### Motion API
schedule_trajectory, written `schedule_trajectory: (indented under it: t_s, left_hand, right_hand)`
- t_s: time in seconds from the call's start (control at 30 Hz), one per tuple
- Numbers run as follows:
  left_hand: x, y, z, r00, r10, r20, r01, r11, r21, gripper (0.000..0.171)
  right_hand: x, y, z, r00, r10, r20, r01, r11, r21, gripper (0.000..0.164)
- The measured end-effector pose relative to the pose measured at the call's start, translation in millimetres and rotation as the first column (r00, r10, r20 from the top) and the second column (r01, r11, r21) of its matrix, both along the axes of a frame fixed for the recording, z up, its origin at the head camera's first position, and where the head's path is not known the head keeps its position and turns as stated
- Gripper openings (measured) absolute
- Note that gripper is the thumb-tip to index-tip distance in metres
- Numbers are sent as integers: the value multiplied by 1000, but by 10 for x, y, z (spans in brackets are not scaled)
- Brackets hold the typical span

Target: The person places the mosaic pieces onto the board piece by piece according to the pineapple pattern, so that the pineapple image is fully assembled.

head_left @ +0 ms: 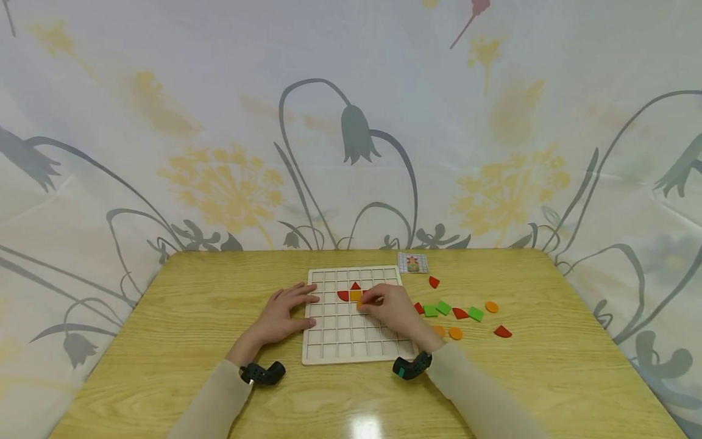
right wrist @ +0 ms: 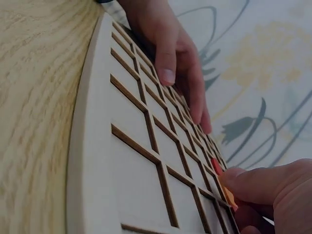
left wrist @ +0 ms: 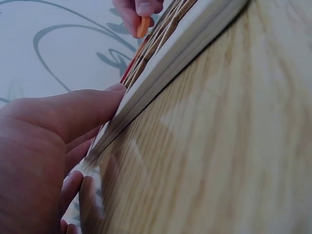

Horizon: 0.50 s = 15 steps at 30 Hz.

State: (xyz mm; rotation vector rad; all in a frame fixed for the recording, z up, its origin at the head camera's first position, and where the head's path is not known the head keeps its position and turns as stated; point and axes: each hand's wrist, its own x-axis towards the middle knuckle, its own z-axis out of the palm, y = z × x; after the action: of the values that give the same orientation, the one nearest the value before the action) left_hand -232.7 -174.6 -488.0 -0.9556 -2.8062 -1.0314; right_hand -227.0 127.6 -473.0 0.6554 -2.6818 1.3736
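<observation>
A white wooden grid board (head_left: 342,335) lies on the table. On its left edge rests my left hand (head_left: 282,316), fingers spread, with fingertips over the rim. My right hand (head_left: 390,308) pinches a small orange disc (left wrist: 143,27) over the board's upper middle cells. Just above those fingers, an orange square (head_left: 355,295) sits in a cell. A red triangle (head_left: 355,285) lies over that square and a red quarter-circle (head_left: 343,296) at its left. Another red piece shows at its right, mostly hidden by my right hand.
Right of the board lie loose pieces: several green squares (head_left: 475,314), red quarter-circles (head_left: 502,331) and orange discs (head_left: 456,333). A small pattern card (head_left: 413,263) lies behind the board's back right corner. A flower-printed cloth (head_left: 236,122) hangs behind the table.
</observation>
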Motion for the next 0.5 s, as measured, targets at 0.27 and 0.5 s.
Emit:
schedule_trajectory:
  t_s: [0.27,0.5]
  left_hand:
    - [11,12,-5,1000,3,-15,-3,1000,-4,48]
    - [25,2,12,1000,5,-10,-5,1000,-3,47]
  right_hand:
    - [23,-138,-41,997,28,-78,-20,995,100,6]
    - [25,-168,-33,997,19,-81,-9,992,128,4]
